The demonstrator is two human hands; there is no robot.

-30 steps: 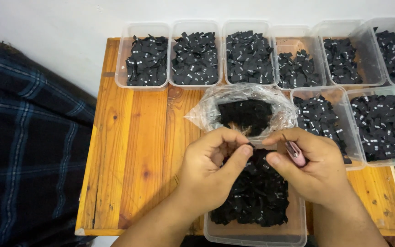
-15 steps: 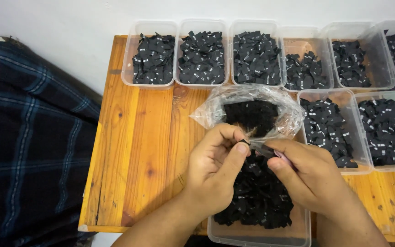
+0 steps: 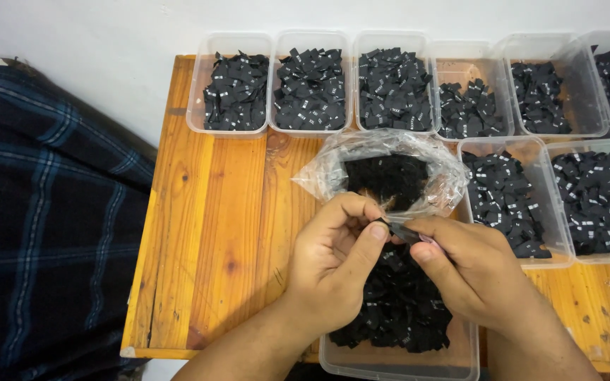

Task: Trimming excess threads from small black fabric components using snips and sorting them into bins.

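My left hand (image 3: 333, 264) and my right hand (image 3: 471, 271) meet over a clear plastic tub (image 3: 397, 363) of small black fabric labels (image 3: 397, 310). Both pinch one black label (image 3: 398, 230) between thumb and fingers, the left at its left end. A thin pink-handled tool (image 3: 426, 240) lies in my right hand, mostly hidden by the fingers. Just beyond the hands sits an open clear plastic bag (image 3: 383, 166) with more black labels inside.
Several clear tubs of black labels line the far edge of the wooden table (image 3: 213, 233), such as one at the far left (image 3: 233, 85); two more (image 3: 510, 201) stand at the right. A dark plaid cloth (image 3: 44, 226) lies left of the table.
The view has shifted slightly. My hands stay together over the tub; the right fingers have turned and closed more around the pink tool, and the label is now pinched between both hands.
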